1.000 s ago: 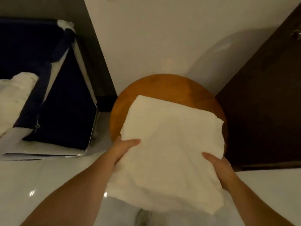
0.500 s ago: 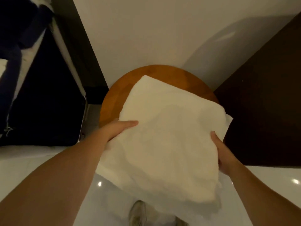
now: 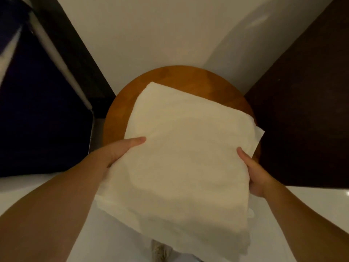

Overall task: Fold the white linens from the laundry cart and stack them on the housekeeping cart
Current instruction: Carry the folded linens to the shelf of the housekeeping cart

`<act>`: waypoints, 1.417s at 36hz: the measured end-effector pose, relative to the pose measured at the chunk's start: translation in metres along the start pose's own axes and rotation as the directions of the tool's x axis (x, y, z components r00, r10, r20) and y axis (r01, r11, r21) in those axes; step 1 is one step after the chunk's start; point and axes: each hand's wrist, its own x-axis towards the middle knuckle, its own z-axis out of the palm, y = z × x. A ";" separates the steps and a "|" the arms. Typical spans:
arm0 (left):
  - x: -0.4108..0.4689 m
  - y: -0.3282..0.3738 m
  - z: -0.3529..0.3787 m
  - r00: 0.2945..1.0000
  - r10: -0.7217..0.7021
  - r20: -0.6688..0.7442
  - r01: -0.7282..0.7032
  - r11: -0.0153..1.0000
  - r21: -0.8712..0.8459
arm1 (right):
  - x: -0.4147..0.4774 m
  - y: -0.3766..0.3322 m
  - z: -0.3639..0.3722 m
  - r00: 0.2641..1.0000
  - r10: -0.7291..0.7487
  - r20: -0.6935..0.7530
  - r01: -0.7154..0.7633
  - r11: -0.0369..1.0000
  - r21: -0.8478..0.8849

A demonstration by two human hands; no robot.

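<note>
Over the round wooden tabletop (image 3: 170,80) at frame centre, I have my left hand (image 3: 120,150) and right hand (image 3: 253,174) clasping opposite edges of the folded white linen (image 3: 185,157) (near half overhanging), so folding looks finished and stacking it comes next.

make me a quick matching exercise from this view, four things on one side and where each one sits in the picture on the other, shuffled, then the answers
Things:
1. white linen
2. round wooden table
3. dark blue laundry cart
4. dark brown panel

Places:
A. far left of the picture
B. far right of the picture
C. centre, gripped at its side edges by the left hand and right hand
D. under the far part of the cloth, against the pale wall

Pairs: 1-C, 2-D, 3-A, 4-B
</note>
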 end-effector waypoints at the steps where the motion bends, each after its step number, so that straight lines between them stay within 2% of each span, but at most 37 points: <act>1: -0.001 0.000 0.000 1.000 -0.002 -0.003 0.002 1.000 0.008 | 0.000 0.000 0.001 1.000 0.001 -0.004 -0.001 1.000 0.007; 12: -0.004 -0.005 -0.004 0.996 0.067 -0.062 -0.069 0.998 -0.016 | -0.020 0.011 0.016 0.993 -0.119 -0.027 0.120 0.991 0.062; 16: -0.023 -0.004 -0.001 0.986 0.138 -0.093 -0.142 0.989 -0.036 | -0.043 0.010 0.021 0.984 -0.146 -0.100 0.155 0.984 0.087; 25: -0.137 -0.003 0.022 0.949 0.314 -0.034 -0.314 0.949 -0.015 | -0.157 0.005 0.018 0.980 -0.184 -0.075 0.192 0.973 0.128; 31: -0.223 -0.011 0.059 0.910 0.414 0.005 -0.414 0.910 -0.026 | -0.246 0.005 -0.004 0.968 -0.219 -0.121 0.230 0.969 0.091; 37: -0.301 -0.031 0.131 0.823 0.568 0.013 -0.568 0.823 0.013 | -0.333 0.019 -0.064 0.945 -0.289 -0.154 0.305 0.948 0.094; 44: -0.378 -0.095 0.247 0.820 0.569 0.066 -0.572 0.818 0.063 | -0.439 0.067 -0.177 0.900 -0.399 -0.173 0.414 0.909 0.057; 51: -0.421 -0.148 0.391 0.796 0.584 0.159 -0.600 0.796 0.082 | -0.537 0.112 -0.310 0.872 -0.433 -0.228 0.460 0.885 0.078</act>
